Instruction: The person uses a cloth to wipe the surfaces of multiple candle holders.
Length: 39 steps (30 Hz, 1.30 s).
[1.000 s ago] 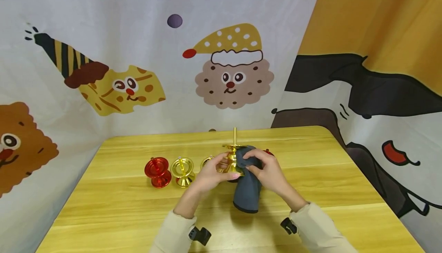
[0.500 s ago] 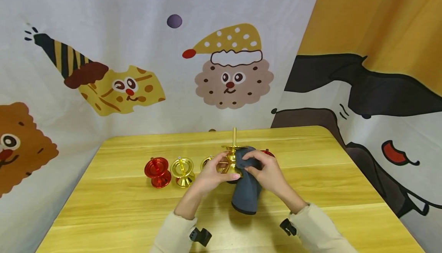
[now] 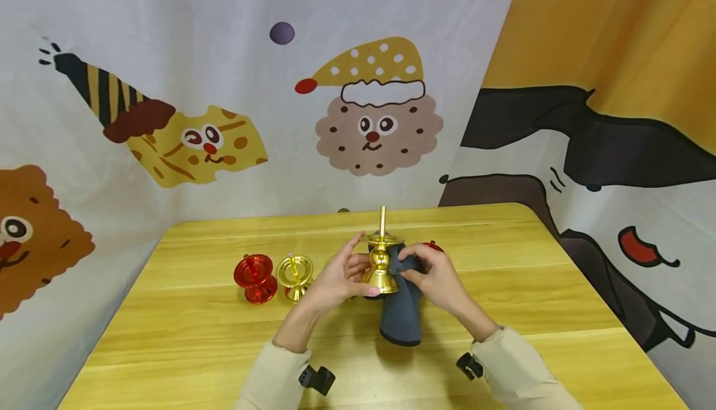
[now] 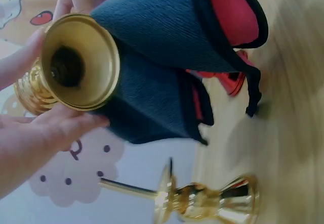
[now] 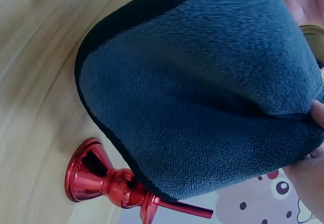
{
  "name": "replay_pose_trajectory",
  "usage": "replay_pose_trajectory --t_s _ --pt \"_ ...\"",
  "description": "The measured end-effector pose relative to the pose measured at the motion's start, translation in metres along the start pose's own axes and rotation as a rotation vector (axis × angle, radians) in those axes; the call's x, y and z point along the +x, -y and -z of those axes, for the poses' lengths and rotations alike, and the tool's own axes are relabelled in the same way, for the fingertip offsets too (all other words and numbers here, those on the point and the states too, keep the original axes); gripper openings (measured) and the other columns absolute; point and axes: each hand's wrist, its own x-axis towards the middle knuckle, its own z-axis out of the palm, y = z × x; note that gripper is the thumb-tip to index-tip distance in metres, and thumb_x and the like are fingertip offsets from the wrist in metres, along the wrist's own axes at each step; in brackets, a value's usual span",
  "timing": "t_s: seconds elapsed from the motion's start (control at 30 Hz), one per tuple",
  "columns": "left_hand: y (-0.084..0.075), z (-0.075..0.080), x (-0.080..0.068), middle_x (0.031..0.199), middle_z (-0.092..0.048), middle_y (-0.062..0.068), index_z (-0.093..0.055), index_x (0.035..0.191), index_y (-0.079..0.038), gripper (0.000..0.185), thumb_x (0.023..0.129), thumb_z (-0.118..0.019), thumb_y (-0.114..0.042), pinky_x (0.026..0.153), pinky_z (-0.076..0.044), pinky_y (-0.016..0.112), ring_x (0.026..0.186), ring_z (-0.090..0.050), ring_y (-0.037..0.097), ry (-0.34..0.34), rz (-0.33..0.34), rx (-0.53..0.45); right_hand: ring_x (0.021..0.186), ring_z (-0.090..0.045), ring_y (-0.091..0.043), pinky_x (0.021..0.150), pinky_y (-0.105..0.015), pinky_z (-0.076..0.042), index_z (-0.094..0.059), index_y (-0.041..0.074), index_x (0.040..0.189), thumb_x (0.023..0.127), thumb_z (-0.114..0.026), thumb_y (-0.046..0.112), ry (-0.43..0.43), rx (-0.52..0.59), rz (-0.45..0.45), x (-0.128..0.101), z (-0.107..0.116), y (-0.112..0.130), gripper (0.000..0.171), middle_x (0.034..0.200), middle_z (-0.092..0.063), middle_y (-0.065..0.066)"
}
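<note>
While the left hand [image 3: 335,276] curls round the gold candlestick [image 3: 381,263] at frame centre, its spike pointing straight up, the right hand [image 3: 433,276] pinches the dark cloth [image 3: 401,314] against the stem's right side; the cloth hangs toward the lower frame, above the table [image 3: 503,286].

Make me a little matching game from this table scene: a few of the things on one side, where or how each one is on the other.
Things:
1. gold candlestick
2. grey cloth
3. red holder
4. gold holder

Places or states:
A. hangs down from the right hand
B. stands at the far left of the row on the table
C. held up off the table in the left hand
D. stands on the table just right of the red one

Pairs: 1-C, 2-A, 3-B, 4-D
</note>
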Motion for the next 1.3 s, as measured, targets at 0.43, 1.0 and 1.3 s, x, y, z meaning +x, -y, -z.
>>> replay_pose_trajectory --t_s 0.43,1.0,1.3 --pt "-0.015 0.003 0.004 0.109 -0.056 0.016 -0.046 0.128 0.004 0.047 0.093 -0.053 -0.026 0.088 -0.049 0.038 0.094 -0.058 0.023 -0.224 0.063 0.034 0.080 -0.060 -0.023 0.065 -0.029 -0.053 -0.064 0.002 0.089 0.070 -0.070 -0.015 0.004 -0.113 0.042 -0.001 -0.006 0.008 0.025 0.093 -0.063 -0.011" --pt "-0.030 0.005 0.002 0.102 -0.052 0.021 -0.045 0.121 0.016 0.032 0.089 -0.045 0.010 0.081 -0.053 0.033 0.081 -0.059 0.020 -0.303 0.028 -0.271 0.068 -0.060 -0.016 0.055 -0.025 -0.051 -0.064 0.006 0.097 0.076 -0.066 -0.010 -0.002 -0.093 -0.045 0.008 0.029 0.022 0.026 0.093 -0.064 -0.010" --pt "-0.014 0.004 0.005 0.091 -0.049 0.014 -0.044 0.122 0.012 0.035 0.087 -0.048 0.011 0.079 -0.054 0.033 0.076 -0.056 0.017 -0.330 0.085 -0.197 0.073 -0.060 -0.010 0.059 -0.019 -0.051 -0.063 0.000 0.097 0.076 -0.066 -0.010 -0.068 -0.143 -0.059 0.015 0.075 0.036 0.024 0.095 -0.062 -0.015"
